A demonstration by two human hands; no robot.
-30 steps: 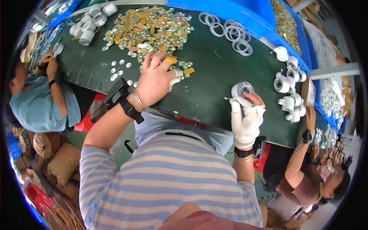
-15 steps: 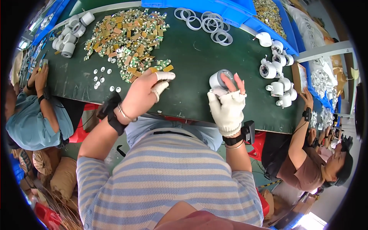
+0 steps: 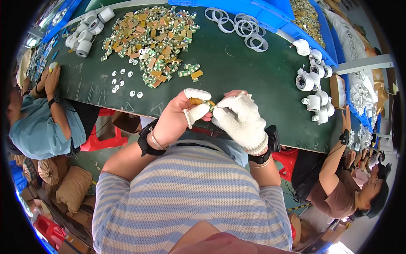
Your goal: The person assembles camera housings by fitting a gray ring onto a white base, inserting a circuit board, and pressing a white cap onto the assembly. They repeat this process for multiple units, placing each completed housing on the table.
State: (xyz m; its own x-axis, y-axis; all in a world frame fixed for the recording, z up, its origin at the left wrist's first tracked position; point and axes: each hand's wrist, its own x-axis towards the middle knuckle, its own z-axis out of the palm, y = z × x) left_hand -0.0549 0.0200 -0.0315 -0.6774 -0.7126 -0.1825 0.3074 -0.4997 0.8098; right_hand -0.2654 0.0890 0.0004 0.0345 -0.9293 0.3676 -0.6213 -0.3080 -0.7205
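Observation:
My left hand [image 3: 182, 109], with white finger covers on thumb and finger, is closed in a pinch on a small green circuit board [image 3: 211, 107]. My right hand [image 3: 241, 120], in a white fingerless glove, is bent close against it, its thumb tip at the board. Under the right hand a pale grey edge of a round white housing [image 3: 216, 123] shows; most of it is hidden by the glove. Both hands meet over the near table edge. Beyond my left hand lies a big heap of circuit boards [image 3: 154, 36], with a few loose boards [image 3: 191, 72] beside it.
Several small white discs [image 3: 122, 83] lie on the green table [image 3: 237, 67]. Clear rings [image 3: 249, 28] lie at the back by a blue bin [image 3: 266, 12]. White housings [image 3: 312, 80] stand at right, more [image 3: 84, 36] at far left. Co-workers' hands rest at both sides.
My left hand has moved right and now pinches a circuit board. My right hand has drawn in toward it, and the white housing has left its spot on the table.

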